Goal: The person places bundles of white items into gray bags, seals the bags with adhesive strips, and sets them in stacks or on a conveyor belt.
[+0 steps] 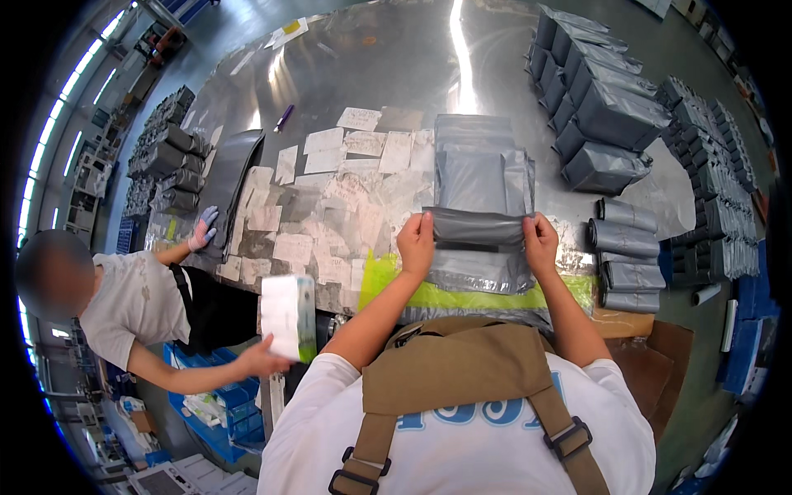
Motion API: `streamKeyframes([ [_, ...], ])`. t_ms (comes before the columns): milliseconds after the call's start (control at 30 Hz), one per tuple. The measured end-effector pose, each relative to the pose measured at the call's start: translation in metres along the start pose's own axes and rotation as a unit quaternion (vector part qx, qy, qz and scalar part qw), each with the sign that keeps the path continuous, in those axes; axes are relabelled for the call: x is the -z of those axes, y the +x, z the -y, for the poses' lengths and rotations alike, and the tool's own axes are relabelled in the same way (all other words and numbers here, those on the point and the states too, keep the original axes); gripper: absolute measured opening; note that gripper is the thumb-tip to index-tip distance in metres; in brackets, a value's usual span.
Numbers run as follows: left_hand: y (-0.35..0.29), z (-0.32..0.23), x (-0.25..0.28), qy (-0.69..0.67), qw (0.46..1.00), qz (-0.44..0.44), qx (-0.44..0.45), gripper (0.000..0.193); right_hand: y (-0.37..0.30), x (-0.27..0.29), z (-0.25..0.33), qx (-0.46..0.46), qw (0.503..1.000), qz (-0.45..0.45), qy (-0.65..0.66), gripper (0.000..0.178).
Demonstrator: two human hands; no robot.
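Grey plastic mailing bag (477,227) lay on the shiny metal table (371,66), just in front of the person. Left hand (417,242) pinched its left edge. Right hand (540,243) pinched its right edge, folding the flap over a stack of bags (483,177).

The left hand (417,242) and the right hand (540,243) each pinch an end of the folded flap of a grey poly mailer bag (478,231), which lies on a stack of like bags (481,169) on the shiny metal counter (371,58); white paper labels (346,177) cover the counter to the left of the stack; filled grey parcels (606,115) stand in rows at the right, rolled ones (627,239) just below them; at the left a co-worker's gloved hand (202,229) rests on the counter's edge, their other hand (262,359) holding a white box (289,315).
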State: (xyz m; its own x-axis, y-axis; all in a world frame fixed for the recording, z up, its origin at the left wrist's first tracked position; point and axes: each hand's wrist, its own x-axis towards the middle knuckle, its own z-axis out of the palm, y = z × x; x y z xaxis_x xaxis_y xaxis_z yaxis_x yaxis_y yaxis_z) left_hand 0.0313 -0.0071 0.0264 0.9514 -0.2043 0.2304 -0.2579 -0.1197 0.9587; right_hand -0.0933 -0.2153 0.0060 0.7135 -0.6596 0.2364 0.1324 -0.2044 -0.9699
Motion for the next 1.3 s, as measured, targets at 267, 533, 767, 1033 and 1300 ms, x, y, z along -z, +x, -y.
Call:
streamKeyframes([
  [267, 0.001, 0.03, -0.025, -0.009, 0.996, -0.063, 0.065, 0.036, 0.013, -0.006, -0.018, -0.102, 0.994, -0.021, -0.04, 0.039],
  [533, -0.011, 0.072, -0.01, 0.131, 0.981, 0.025, 0.142, 0.032, -0.003, -0.017, -0.049, -0.159, 0.952, 0.121, -0.232, 0.04],
  [767, 0.023, 0.044, 0.004, 0.258, 0.949, 0.16, 0.082, 0.033, 0.016, -0.015, 0.018, -0.111, 0.844, 0.205, -0.482, 0.023],
  [1033, 0.035, 0.05, -0.035, -0.076, 0.942, 0.227, 0.237, 0.074, 0.021, -0.055, -0.091, -0.115, 0.982, 0.111, -0.097, 0.062],
  [1300, 0.031, -0.049, -0.02, -0.164, 0.961, 0.224, -0.005, 0.064, 0.042, -0.028, 0.054, -0.166, 0.967, 0.12, 0.154, 0.078],
])
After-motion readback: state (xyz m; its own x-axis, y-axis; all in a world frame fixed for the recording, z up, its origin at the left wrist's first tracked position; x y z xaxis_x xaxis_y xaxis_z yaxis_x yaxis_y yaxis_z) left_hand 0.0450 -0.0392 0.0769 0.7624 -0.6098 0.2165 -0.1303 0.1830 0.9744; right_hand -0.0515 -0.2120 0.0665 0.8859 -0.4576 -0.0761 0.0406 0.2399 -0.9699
